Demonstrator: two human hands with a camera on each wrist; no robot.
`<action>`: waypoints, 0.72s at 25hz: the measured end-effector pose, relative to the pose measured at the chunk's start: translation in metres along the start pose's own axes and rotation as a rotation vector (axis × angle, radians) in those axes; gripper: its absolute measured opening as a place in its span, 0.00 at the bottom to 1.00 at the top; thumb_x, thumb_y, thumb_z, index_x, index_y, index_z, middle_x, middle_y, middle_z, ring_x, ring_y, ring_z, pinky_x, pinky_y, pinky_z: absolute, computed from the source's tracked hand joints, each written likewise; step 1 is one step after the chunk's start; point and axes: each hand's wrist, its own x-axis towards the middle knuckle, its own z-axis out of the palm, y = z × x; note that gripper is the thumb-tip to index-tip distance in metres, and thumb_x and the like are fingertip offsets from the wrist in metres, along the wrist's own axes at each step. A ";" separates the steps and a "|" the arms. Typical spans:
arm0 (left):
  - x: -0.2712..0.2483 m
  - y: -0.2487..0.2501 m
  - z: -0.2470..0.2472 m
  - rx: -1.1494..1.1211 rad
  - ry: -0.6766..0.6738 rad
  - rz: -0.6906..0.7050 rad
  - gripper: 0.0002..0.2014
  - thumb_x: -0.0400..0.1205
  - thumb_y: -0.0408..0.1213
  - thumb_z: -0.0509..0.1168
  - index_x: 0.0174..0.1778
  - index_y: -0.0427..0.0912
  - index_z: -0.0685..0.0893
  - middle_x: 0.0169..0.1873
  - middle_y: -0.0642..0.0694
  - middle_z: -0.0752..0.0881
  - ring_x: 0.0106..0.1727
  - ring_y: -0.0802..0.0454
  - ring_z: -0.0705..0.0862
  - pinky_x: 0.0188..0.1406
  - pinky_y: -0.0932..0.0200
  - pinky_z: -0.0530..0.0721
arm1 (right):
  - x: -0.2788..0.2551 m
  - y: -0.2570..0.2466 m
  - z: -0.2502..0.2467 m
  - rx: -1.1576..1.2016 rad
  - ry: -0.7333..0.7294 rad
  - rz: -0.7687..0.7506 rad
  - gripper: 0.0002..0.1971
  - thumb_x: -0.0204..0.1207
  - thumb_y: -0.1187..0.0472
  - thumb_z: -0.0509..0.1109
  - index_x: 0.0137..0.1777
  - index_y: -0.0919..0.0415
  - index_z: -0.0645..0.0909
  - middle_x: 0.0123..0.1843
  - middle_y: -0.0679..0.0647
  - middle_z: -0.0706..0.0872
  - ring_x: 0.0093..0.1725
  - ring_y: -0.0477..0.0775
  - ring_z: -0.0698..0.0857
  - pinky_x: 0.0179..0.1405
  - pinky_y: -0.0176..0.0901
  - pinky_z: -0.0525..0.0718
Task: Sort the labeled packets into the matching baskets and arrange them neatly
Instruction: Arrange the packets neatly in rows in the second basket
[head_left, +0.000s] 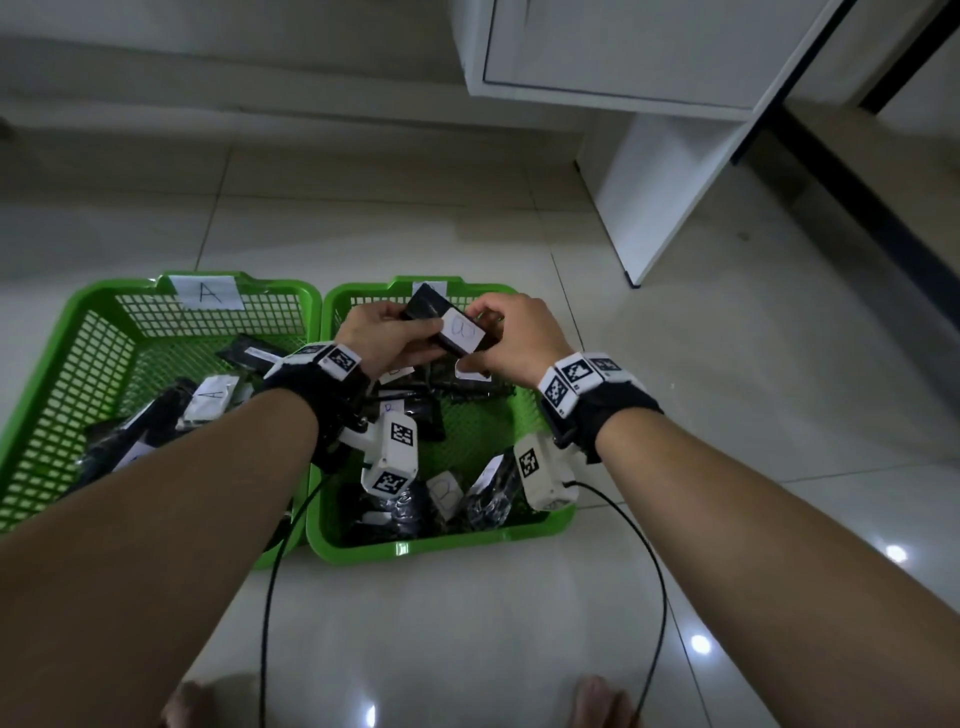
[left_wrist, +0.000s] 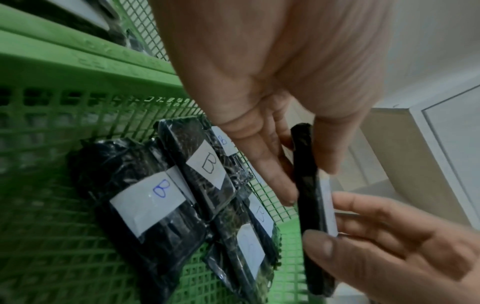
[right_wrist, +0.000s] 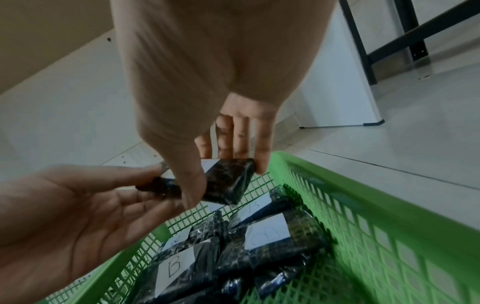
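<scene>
Both hands hold one black packet (head_left: 448, 326) with a white "B" label above the far end of the right green basket (head_left: 441, 545). My left hand (head_left: 387, 335) pinches its left end between thumb and fingers. My right hand (head_left: 514, 332) pinches the right end. In the left wrist view the packet (left_wrist: 309, 195) shows edge-on between the left hand (left_wrist: 259, 107) and the right hand (left_wrist: 389, 257). Several "B" packets (right_wrist: 267, 232) lie in this basket (right_wrist: 363, 197). The left basket (head_left: 104, 296) bears an "A" label (head_left: 208, 293) and holds "A" packets (head_left: 210, 400).
The baskets stand side by side on a glossy tiled floor. A white cabinet (head_left: 654, 182) rises behind and right of the right basket, with a black table frame (head_left: 857, 197) beyond it. Camera cables (head_left: 270, 597) trail down between my forearms. Feet (head_left: 597, 701) show at the bottom edge.
</scene>
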 end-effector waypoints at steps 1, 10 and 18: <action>0.003 0.000 -0.004 0.066 0.043 0.033 0.17 0.77 0.30 0.75 0.60 0.30 0.82 0.51 0.33 0.90 0.48 0.41 0.92 0.43 0.51 0.92 | 0.004 0.002 0.000 -0.039 0.040 -0.005 0.24 0.55 0.54 0.89 0.54 0.50 0.90 0.50 0.45 0.91 0.48 0.48 0.87 0.47 0.41 0.85; 0.024 -0.021 -0.057 1.507 0.125 0.336 0.36 0.68 0.58 0.77 0.72 0.60 0.76 0.82 0.49 0.65 0.85 0.43 0.55 0.84 0.35 0.51 | 0.029 0.024 -0.005 -0.295 0.073 0.164 0.21 0.65 0.69 0.79 0.56 0.48 0.85 0.58 0.55 0.83 0.53 0.56 0.81 0.46 0.43 0.76; 0.030 -0.030 -0.057 1.772 -0.027 0.166 0.48 0.71 0.72 0.64 0.85 0.64 0.52 0.87 0.51 0.46 0.83 0.39 0.25 0.81 0.31 0.32 | 0.040 0.002 0.016 -0.461 0.004 0.073 0.13 0.73 0.76 0.72 0.53 0.61 0.86 0.42 0.52 0.72 0.57 0.60 0.81 0.55 0.50 0.85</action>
